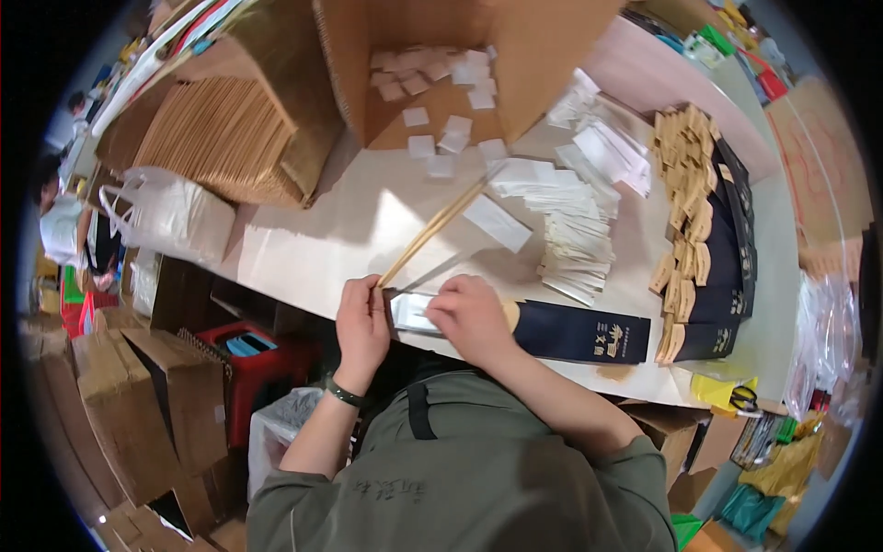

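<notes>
At the table's front edge my left hand (362, 322) is closed, its thumb and fingers pinching the near end of a long, thin tan item (432, 232). That item slants away to the far right; whether it is a stick or a folded strip seen edge-on, I cannot tell. My right hand (472, 317) has its fingertips pinched together on a flat white packet (411, 311) lying between my hands. Beside the right hand, a dark blue sleeve (584, 333) with a tan end lies flat, partly hidden by that hand.
Several white packets (578, 248) lie in an overlapping row. Small white squares (420, 146) spill from a cardboard box (543, 64). Dark sleeves with tan ends (708, 248) are piled at right. A carton of tan pieces (212, 138) and a plastic bag (175, 212) stand left.
</notes>
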Demonstrator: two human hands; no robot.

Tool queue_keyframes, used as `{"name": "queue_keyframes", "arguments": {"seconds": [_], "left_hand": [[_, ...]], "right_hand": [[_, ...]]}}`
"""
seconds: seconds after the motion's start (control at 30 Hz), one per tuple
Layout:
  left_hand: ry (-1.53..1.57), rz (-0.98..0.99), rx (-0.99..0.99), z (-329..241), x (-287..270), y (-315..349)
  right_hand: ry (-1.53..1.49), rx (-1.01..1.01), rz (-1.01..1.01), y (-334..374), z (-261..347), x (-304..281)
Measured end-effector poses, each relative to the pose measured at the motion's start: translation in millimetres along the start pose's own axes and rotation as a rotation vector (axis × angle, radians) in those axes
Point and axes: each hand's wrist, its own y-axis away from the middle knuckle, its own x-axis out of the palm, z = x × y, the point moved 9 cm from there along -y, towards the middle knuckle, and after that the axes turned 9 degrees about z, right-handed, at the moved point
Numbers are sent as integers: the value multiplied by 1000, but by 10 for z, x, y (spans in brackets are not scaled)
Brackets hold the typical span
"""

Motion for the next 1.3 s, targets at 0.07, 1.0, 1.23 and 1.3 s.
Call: {"name": "queue_keyframes", "arguments": {"seconds": [0.07, 1.0, 1.23, 1.3], "left_hand": [[126, 12, -86, 186, -33, 11], [175, -162, -80, 179, -1622, -169], [381, 339, -127, 28, -902, -315], [423, 368, -227, 207, -853, -169]], "right_hand": [[72, 71, 43, -42, -31, 94], [143, -127, 184, -171, 724, -20], [6, -561, 404, 346, 955, 762], [73, -238, 670, 394, 576, 453]]}}
